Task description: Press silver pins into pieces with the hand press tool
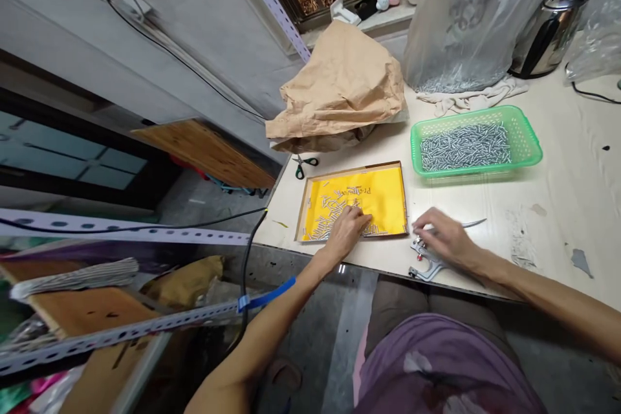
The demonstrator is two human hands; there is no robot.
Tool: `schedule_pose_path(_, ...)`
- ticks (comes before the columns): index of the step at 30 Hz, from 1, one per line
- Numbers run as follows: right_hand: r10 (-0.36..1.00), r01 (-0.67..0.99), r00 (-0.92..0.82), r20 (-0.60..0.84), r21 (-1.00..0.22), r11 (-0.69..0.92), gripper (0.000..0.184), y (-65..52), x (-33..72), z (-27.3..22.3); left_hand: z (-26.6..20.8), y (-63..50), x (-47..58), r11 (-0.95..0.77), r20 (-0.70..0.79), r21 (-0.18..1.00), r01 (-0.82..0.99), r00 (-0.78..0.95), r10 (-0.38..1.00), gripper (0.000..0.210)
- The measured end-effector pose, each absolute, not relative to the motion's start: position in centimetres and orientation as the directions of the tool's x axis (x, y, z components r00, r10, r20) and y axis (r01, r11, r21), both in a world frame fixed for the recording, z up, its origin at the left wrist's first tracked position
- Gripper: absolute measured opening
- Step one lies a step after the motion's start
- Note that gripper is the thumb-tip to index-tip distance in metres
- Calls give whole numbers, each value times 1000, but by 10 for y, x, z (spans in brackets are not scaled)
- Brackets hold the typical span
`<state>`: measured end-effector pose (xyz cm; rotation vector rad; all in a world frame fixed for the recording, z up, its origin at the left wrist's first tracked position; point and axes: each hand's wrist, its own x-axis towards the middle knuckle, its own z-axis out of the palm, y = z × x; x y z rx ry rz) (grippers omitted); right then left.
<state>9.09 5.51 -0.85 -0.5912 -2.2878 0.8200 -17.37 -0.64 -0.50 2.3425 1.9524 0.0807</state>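
My left hand (347, 231) reaches into a shallow box (303, 207) lined with a yellow sheet (391, 191). Its fingers are bent down among small metal pins (327, 212); what they pinch, if anything, is hidden. The pins lie loose, mostly along the left and near sides of the box. Over a silver C-shaped metal tool (427, 270) with a small red part, my right hand (444, 233) has its thumb and fingers drawn together at the tool's upper end. Whatever sits between those fingers is too small and blurred to name.
Green-handled scissors (305, 167) lie behind the box. A green basket (528, 142) full of similar pins stands to the right. Further back are a brown paper bag (344, 84), a clear plastic bag (456, 26), a cloth (466, 101) and a kettle (553, 26).
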Motion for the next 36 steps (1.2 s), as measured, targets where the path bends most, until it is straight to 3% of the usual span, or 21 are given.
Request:
schedule_pose_path(3, 742, 406, -510, 435, -639, 653, 26, 93, 96, 19, -6, 1, -179, -256, -128, 92, 962, 267, 955, 21)
schedule_pose_path(6, 786, 632, -379, 488, -485, 605, 31, 127, 107, 42, -5, 5, -180, -282, -173, 90, 955, 294, 940, 21)
schedule_pose_path(10, 763, 670, -472, 442, -383, 636, 35, 115, 125, 43, 0, 6, -180, -175, -163, 148, 973, 199, 966, 18)
schedule_pose_path(12, 711, 575, -624, 326, -424, 699, 29, 84, 134, 32, 5, 2, -174, -88, -107, 263, 961, 120, 987, 15)
schedule_pose_path(14, 643, 500, -738, 206, -473, 726, 29, 49, 143, 17, 9, -7, -160, 25, -101, 453, 891, 23, 995, 11)
schedule_pose_path(17, 609, 517, -790, 74, -453, 726, 23, 10, 152, -4, 10, -24, -128, 270, -303, 714, 646, -62, 951, 15)
schedule_pose_path(19, 628, 560, -778, 32, -419, 715, 19, -3, 157, -14, 6, -34, -105, 425, -450, 767, 481, -69, 890, 21)
schedule_pose_path(25, 671, 633, -741, 18, -316, 707, 21, 2, 165, -14, -8, -37, -63, 656, -661, 696, 292, -96, 744, 27)
schedule_pose_path(36, 682, 647, -731, 19, -300, 701, 19, 6, 170, -16, -1, -30, -39, 789, -795, 582, 196, -66, 603, 17)
